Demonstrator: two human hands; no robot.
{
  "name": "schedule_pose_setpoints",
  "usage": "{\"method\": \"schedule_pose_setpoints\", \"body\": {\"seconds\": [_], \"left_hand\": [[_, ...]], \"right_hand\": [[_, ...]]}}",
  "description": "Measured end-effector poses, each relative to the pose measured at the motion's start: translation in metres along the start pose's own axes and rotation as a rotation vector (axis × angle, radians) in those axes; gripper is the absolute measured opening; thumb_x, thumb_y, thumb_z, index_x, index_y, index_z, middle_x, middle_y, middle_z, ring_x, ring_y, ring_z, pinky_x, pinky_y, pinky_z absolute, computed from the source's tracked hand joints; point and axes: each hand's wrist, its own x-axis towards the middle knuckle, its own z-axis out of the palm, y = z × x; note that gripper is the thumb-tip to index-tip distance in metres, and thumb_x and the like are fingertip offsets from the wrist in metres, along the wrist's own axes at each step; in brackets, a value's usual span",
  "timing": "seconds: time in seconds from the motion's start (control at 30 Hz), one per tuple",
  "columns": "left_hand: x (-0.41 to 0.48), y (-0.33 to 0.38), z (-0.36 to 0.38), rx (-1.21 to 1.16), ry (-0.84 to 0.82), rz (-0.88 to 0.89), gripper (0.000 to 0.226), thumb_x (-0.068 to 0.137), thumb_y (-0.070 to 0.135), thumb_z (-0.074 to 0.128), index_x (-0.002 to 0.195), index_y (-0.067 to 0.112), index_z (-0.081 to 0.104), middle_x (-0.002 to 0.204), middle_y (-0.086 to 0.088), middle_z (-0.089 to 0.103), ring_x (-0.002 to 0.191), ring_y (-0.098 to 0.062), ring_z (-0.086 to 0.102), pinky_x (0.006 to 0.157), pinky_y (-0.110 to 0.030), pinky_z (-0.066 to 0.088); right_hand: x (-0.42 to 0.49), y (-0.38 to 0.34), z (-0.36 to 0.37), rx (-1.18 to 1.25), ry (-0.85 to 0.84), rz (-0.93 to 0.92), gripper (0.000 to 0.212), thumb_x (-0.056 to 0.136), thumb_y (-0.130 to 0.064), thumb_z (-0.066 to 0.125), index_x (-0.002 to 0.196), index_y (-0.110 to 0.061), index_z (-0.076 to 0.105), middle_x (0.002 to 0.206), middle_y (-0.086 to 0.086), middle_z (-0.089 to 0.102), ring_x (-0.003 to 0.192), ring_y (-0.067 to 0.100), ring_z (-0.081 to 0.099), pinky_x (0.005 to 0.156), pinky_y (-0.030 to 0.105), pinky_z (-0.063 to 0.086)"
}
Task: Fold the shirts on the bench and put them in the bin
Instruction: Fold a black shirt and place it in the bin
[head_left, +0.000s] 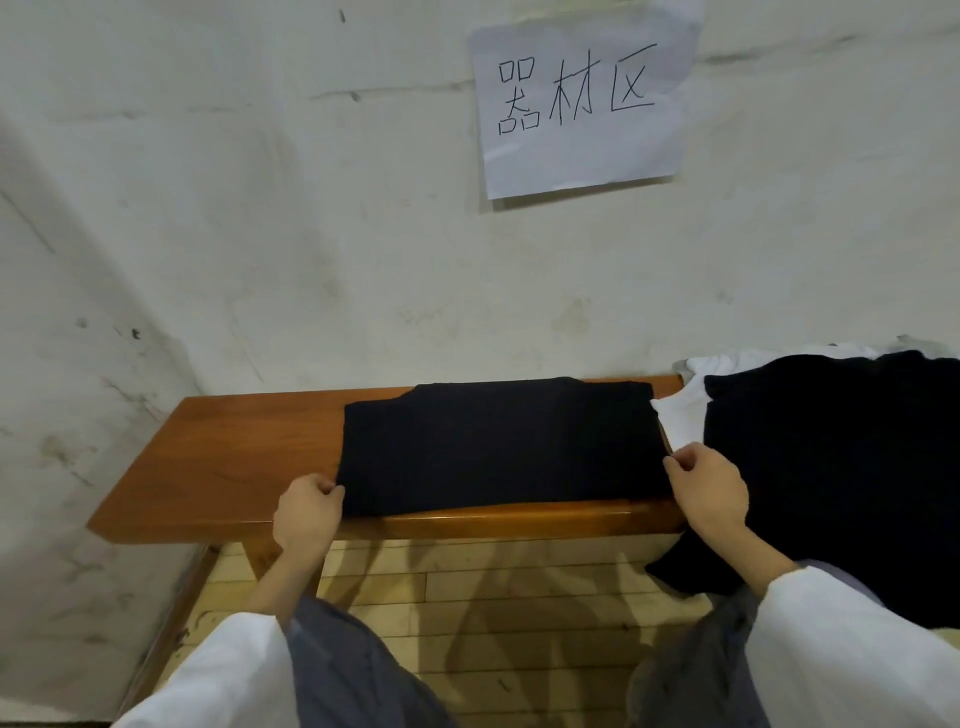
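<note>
A black shirt (498, 447), partly folded into a wide rectangle, lies flat on the wooden bench (228, 457). My left hand (309, 512) pinches its near left corner at the bench's front edge. My right hand (709, 493) pinches its near right corner. To the right, a second black shirt (831, 467) is spread over the bench end and hangs down toward the floor, with a white shirt (680, 421) under it. No bin is in view.
A scuffed white wall stands right behind the bench, with a paper sign (582, 98) taped high up. The wall corner closes in on the left. Wooden floor (467, 597) shows below the bench, between my knees.
</note>
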Motion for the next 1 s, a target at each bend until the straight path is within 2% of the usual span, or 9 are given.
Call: {"method": "schedule_pose_setpoints", "body": {"seconds": [0.13, 0.3, 0.43, 0.5, 0.63, 0.7, 0.8, 0.9, 1.0], "left_hand": [[0.001, 0.016, -0.005, -0.274, 0.117, 0.042, 0.015, 0.094, 0.018, 0.057, 0.089, 0.007, 0.066, 0.084, -0.004, 0.064, 0.079, -0.020, 0.059, 0.069, -0.030, 0.046], [0.016, 0.033, -0.003, -0.741, 0.011, -0.101, 0.011, 0.099, 0.016, 0.046, 0.098, 0.006, 0.051, 0.088, -0.004, 0.052, 0.080, -0.015, 0.049, 0.071, -0.026, 0.042], [0.026, 0.028, 0.000, -0.591, 0.020, -0.094, 0.011, 0.098, 0.016, 0.046, 0.106, 0.010, 0.050, 0.103, -0.006, 0.051, 0.098, -0.019, 0.048, 0.086, -0.034, 0.042], [0.024, 0.024, -0.002, -0.554, 0.059, -0.067, 0.014, 0.098, 0.012, 0.046, 0.112, 0.010, 0.049, 0.107, -0.004, 0.050, 0.101, -0.019, 0.047, 0.088, -0.033, 0.042], [0.019, 0.003, -0.006, -0.425, 0.062, -0.006, 0.026, 0.097, 0.013, 0.048, 0.123, 0.013, 0.045, 0.099, -0.006, 0.057, 0.091, -0.023, 0.057, 0.078, -0.036, 0.048], [0.015, -0.009, -0.005, -0.231, -0.026, 0.051, 0.030, 0.093, 0.014, 0.053, 0.120, 0.015, 0.043, 0.085, -0.008, 0.060, 0.075, -0.025, 0.059, 0.068, -0.037, 0.048], [0.003, -0.021, 0.003, 0.165, -0.056, 0.142, 0.031, 0.086, 0.015, 0.058, 0.114, 0.016, 0.044, 0.095, -0.005, 0.057, 0.090, -0.027, 0.056, 0.085, -0.045, 0.043], [-0.012, -0.024, 0.018, 0.299, 0.100, 0.504, 0.031, 0.082, 0.013, 0.067, 0.111, 0.014, 0.059, 0.107, -0.008, 0.055, 0.099, -0.029, 0.054, 0.084, -0.045, 0.042], [-0.023, -0.017, 0.034, 0.353, -0.075, 0.899, 0.042, 0.074, 0.034, 0.078, 0.110, 0.018, 0.064, 0.112, -0.001, 0.057, 0.103, -0.020, 0.054, 0.087, -0.038, 0.044]], "right_hand": [[-0.003, -0.003, 0.000, 0.198, 0.123, -0.039, 0.016, 0.093, -0.025, 0.056, 0.095, -0.011, 0.064, 0.084, 0.001, 0.062, 0.073, 0.015, 0.054, 0.064, 0.027, 0.041], [0.009, -0.018, -0.001, 0.440, 0.052, 0.060, 0.021, 0.100, -0.024, 0.043, 0.109, -0.006, 0.049, 0.073, -0.001, 0.051, 0.064, 0.011, 0.050, 0.054, 0.023, 0.037], [0.020, -0.018, 0.002, 0.421, 0.074, 0.072, 0.023, 0.101, -0.025, 0.040, 0.114, -0.007, 0.047, 0.073, -0.003, 0.051, 0.072, 0.018, 0.056, 0.062, 0.028, 0.045], [0.023, -0.013, 0.002, 0.401, 0.083, 0.043, 0.023, 0.100, -0.023, 0.041, 0.115, -0.006, 0.048, 0.075, -0.001, 0.053, 0.073, 0.020, 0.057, 0.066, 0.031, 0.046], [0.022, -0.002, -0.001, 0.344, 0.076, -0.065, 0.023, 0.099, -0.016, 0.044, 0.121, -0.009, 0.046, 0.072, 0.005, 0.057, 0.061, 0.021, 0.056, 0.054, 0.029, 0.044], [0.019, 0.006, 0.000, 0.244, 0.035, -0.111, 0.034, 0.095, -0.009, 0.050, 0.128, -0.010, 0.042, 0.087, 0.006, 0.059, 0.066, 0.022, 0.058, 0.057, 0.033, 0.047], [0.011, 0.020, 0.006, -0.050, -0.028, -0.170, 0.044, 0.086, -0.005, 0.059, 0.129, -0.007, 0.045, 0.121, 0.015, 0.048, 0.072, 0.026, 0.056, 0.054, 0.030, 0.041], [-0.007, 0.017, 0.007, -0.109, 0.074, -0.476, 0.031, 0.084, -0.014, 0.066, 0.113, -0.008, 0.059, 0.119, 0.012, 0.051, 0.088, 0.025, 0.058, 0.066, 0.033, 0.048], [-0.025, 0.013, 0.013, -0.233, -0.177, -0.899, 0.039, 0.081, -0.040, 0.070, 0.112, -0.019, 0.061, 0.115, -0.001, 0.055, 0.101, 0.015, 0.055, 0.084, 0.030, 0.046]]}}
